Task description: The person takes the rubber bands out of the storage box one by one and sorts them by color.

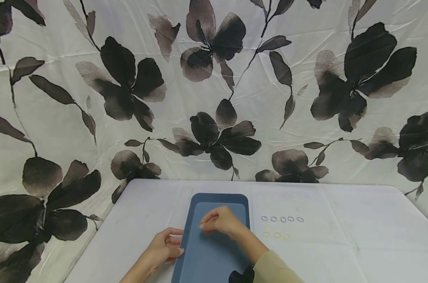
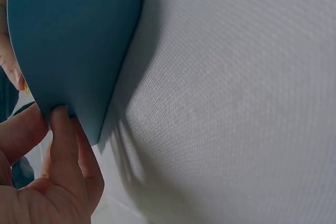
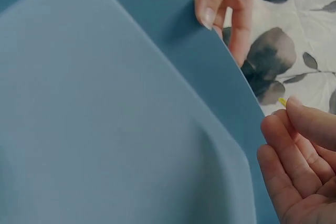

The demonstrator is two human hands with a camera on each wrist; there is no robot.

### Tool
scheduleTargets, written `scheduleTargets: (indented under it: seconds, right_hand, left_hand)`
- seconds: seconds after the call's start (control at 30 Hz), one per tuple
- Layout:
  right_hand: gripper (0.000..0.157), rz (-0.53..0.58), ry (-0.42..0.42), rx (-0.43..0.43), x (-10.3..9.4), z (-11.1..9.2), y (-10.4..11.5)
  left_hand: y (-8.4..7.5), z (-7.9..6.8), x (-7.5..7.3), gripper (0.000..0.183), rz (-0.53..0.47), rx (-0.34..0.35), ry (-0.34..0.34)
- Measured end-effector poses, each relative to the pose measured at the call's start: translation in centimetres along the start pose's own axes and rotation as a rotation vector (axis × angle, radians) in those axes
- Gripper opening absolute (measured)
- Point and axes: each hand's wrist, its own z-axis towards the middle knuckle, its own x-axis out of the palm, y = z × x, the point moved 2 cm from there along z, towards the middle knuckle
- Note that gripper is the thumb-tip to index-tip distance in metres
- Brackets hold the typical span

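A blue rectangular tray [image 1: 208, 255] with a raised rim lies lengthwise on the table. My left hand [image 1: 161, 247] grips its left edge, thumb over the rim and fingers against the outer wall [image 2: 79, 61]. Above the tray floor, my right hand [image 1: 222, 221] pinches a small yellow ring [image 3: 282, 102] between thumb and forefinger; only a bit of it shows, the rest hidden by the fingertips. Right of the tray lie two rows of thin rings: several purple-blue rings [image 1: 283, 219] at the back and three yellow rings [image 1: 277, 235] nearer.
The white-covered table [image 1: 341, 236] stands before a white cloth [image 1: 288, 110] printed with dark flowers. A dark object [image 1: 241, 276] shows beside the beige right sleeve [image 1: 275, 268], over the tray's near right part.
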Motion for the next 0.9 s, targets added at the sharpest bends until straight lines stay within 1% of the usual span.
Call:
scheduleTargets:
  seconds: [0.13,0.4,0.63,0.8,0.9]
  right_hand:
    - [0.016,0.02,0.014,-0.006,-0.9,-0.2,0.3]
    - [0.017,0.008,0.006,-0.015,-2.4,-0.6,0.7]
    - [0.017,-0.028,-0.045,-0.041,-4.2,-0.6,1.5]
    - [0.018,-0.007,-0.047,-0.013,-5.1,-1.0,1.5]
    - [0.018,-0.017,-0.07,0.001,-6.0,-1.2,1.4]
  left_hand:
    - [0.0,0.1,-0.1,0.056,0.005,0.007,0.002]
    - [0.1,0.2,-0.1,0.055,0.014,0.001,0.001]
    - [-0.6,1.2,-0.2,0.054,0.011,0.018,0.017]
    - [-0.5,1.3,-0.7,0.055,0.021,-0.012,0.033]
    - [-0.4,1.4,-0.9,0.056,0.009,-0.014,0.058]
